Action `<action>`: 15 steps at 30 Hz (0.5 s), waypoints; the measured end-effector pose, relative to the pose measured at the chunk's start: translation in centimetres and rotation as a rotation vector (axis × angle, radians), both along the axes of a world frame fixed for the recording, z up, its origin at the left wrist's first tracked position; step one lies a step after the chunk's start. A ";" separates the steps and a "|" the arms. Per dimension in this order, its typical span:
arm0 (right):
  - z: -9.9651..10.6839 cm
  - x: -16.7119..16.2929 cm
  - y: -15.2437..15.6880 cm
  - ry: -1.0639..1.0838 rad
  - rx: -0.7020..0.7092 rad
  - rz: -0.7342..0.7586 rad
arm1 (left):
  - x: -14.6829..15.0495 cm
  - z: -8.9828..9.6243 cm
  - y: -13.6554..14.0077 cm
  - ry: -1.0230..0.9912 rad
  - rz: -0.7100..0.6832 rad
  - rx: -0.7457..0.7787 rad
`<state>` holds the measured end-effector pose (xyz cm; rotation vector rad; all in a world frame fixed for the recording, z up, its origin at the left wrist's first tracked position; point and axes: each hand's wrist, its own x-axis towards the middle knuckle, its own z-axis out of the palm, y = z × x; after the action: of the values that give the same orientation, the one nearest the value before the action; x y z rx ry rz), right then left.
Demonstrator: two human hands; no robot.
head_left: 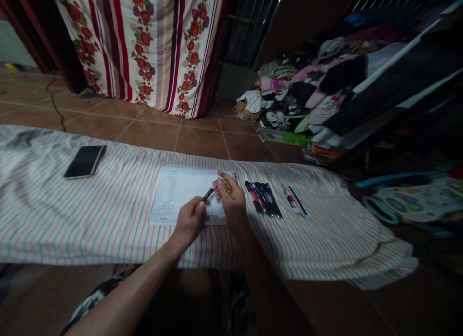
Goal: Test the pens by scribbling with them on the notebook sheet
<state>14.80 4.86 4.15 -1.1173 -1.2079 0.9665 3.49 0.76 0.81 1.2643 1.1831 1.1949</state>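
Over a spiral notebook (170,181) with printed pages, my left hand (191,215) is closed around the lower part of a dark pen (209,194). My right hand (231,196) is at the pen's upper end, its thumb and fingers pinched there near a pinkish-red part. The pen is tilted up to the right between both hands. Just right of my right hand lies a row of several pens (265,201), mostly black. Farther right is a smaller group of pens (296,201), with pink and dark barrels.
A striped cloth (123,201) covers the long table. A smartphone (85,161) lies at its left. Beyond are a tiled floor (202,136), a floral curtain (159,47) and a heap of clothes (307,85). A patterned plastic item (415,198) stands at the right.
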 end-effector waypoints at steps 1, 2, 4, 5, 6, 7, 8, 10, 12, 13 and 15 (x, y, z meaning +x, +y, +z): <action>-0.2 0.0 0.0 0.019 -0.005 -0.004 | 0.0 0.0 0.0 0.010 0.007 -0.001; -0.3 0.0 0.0 0.029 -0.010 -0.007 | 0.1 0.1 0.0 0.026 0.011 -0.001; -0.6 0.0 -0.1 0.035 -0.027 -0.014 | 0.1 0.1 -0.1 0.077 0.015 0.005; -0.7 0.0 -0.1 0.037 -0.039 -0.026 | 0.1 0.2 -0.1 0.107 0.021 0.011; -0.8 0.1 0.0 0.041 -0.053 -0.044 | 0.1 0.2 -0.2 0.138 0.027 0.018; -0.9 0.1 0.0 0.045 -0.067 -0.062 | 0.1 0.2 -0.2 0.165 0.033 0.024; -0.9 0.2 0.0 0.049 -0.080 -0.077 | 0.1 0.2 -0.2 0.190 0.039 0.030; -0.8 0.3 0.0 0.058 -0.092 -0.098 | 0.1 0.2 -0.2 0.232 0.041 0.042; -0.7 0.5 -0.2 0.056 -0.090 -0.098 | 0.1 0.0 -0.2 0.250 0.037 0.049; -0.5 0.6 -0.2 0.052 -0.088 -0.093 | 0.2 -0.1 -0.2 0.247 0.034 0.048; -0.4 0.8 -0.4 0.049 -0.090 -0.067 | 0.3 -0.4 -0.1 0.229 0.028 0.041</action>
<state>15.57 4.47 3.78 -1.1905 -1.0898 1.0001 3.77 0.67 0.45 1.4488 1.3513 1.1214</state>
